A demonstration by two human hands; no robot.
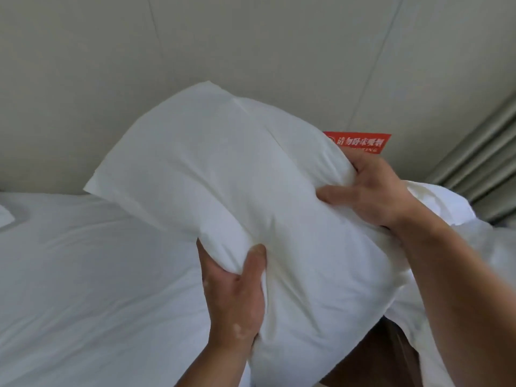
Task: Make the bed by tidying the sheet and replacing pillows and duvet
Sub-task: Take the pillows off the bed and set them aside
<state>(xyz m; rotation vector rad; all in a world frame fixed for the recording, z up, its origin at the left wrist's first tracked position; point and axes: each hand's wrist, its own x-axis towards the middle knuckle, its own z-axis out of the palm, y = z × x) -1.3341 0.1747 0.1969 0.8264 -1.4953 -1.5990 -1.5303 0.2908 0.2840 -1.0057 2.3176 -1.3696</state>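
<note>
Two hands hold one white pillow (pixel 237 191) aloft above the sheet (pixel 83 275), before the padded wall (pixel 251 46). Left hand (pixel 234 297) grips the near long edge, thumb pressed into the front, fingers hidden behind. Right hand (pixel 371 191) bunches the cover at the far end, fingers curled into the folds. Deep dents at both grips suggest a soft, light, yielding filling; the loose cover may slip, so holding through to the stuffing appears safest. A red sign (pixel 363 143) shows behind.

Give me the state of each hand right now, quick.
Left hand: closed, gripping the lower edge of the white pillow.
Right hand: closed, gripping the pillow's right side.
</note>
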